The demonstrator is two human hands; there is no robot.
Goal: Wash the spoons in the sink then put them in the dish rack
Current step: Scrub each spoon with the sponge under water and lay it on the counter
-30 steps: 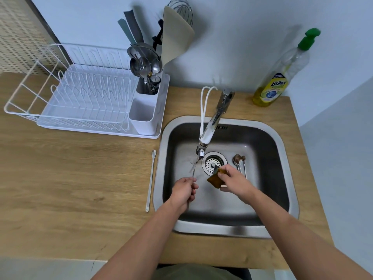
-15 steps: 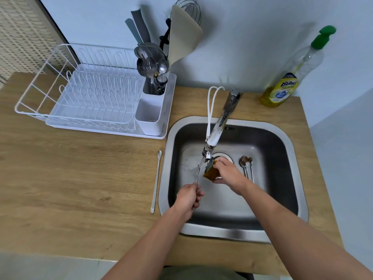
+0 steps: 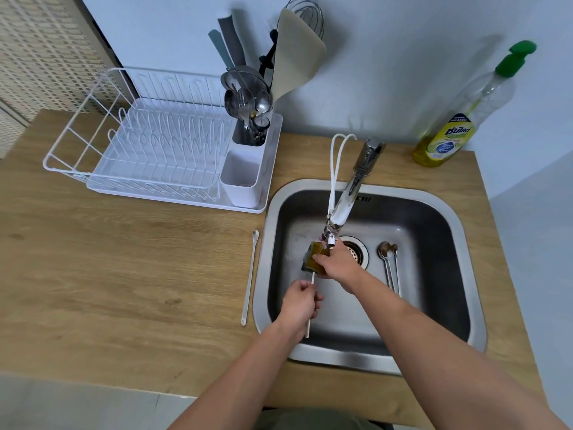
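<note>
Fingers (image 3: 310,292) of the left hand (image 3: 299,304) grip a thin white spoon (image 3: 308,326) over the steel sink (image 3: 434,200), right hand (image 3: 336,263) squeezes a brown sponge (image 3: 314,259) round it, two metal spoons (image 3: 389,268) lie inside, and the white dish rack (image 3: 102,119) cup holds silver cutlery (image 3: 248,103).

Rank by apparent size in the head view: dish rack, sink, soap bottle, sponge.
1. sink and dish rack: look alike, not ranked
2. soap bottle
3. sponge, partly covered by the right hand
</note>
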